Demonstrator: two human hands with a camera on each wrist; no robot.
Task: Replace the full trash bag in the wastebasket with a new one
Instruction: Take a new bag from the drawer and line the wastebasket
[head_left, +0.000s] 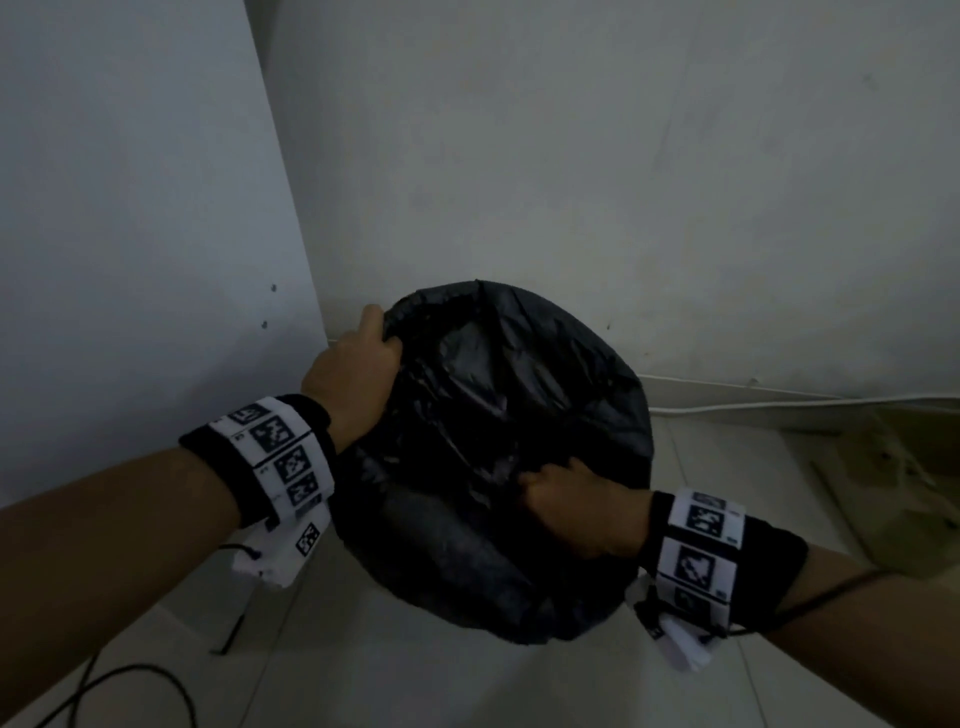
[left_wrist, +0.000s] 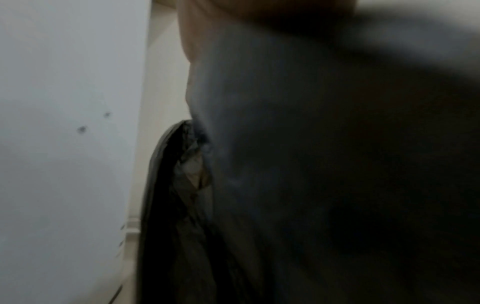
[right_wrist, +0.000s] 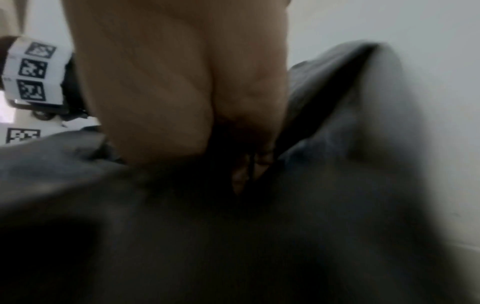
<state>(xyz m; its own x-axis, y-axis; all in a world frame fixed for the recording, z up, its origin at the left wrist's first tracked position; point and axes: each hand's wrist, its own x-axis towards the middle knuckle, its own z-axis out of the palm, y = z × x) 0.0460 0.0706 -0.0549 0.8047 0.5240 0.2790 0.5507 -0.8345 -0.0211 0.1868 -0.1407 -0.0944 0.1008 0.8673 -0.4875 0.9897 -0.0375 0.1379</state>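
Pale tiled floor, white walls

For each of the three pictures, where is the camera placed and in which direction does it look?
Head: above, looking down at the black trash bag in a corner; both forearms, the left hand and right hand show, each gripping the bag's edge.
Left wrist: beside the bag, facing the wall; a strip of blurred skin at the top.
Right wrist: under the right hand, looking along it into the bag; the other arm's marker band shows.
Shared: all see the bag.
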